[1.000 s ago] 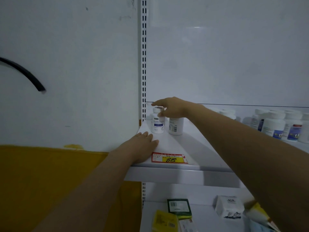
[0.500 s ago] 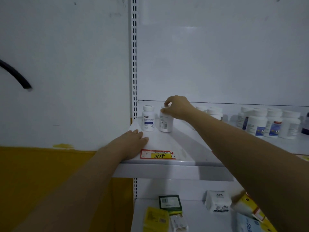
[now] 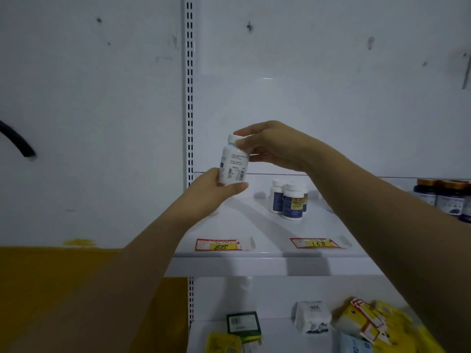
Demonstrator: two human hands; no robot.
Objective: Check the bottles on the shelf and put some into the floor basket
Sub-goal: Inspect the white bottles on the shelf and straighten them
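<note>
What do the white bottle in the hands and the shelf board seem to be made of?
White bottle: likely plastic, opaque with a dull sheen; its wrap label with a barcode looks like printed paper or film. Shelf board: probably painted sheet metal, smooth pale grey, thin folded front edge, slotted upright beside it.

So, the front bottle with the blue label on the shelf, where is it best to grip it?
Probably grip the front bottle around its white cap, coming from above: it stands upright, and other bottles crowd close behind and left of it.
</note>
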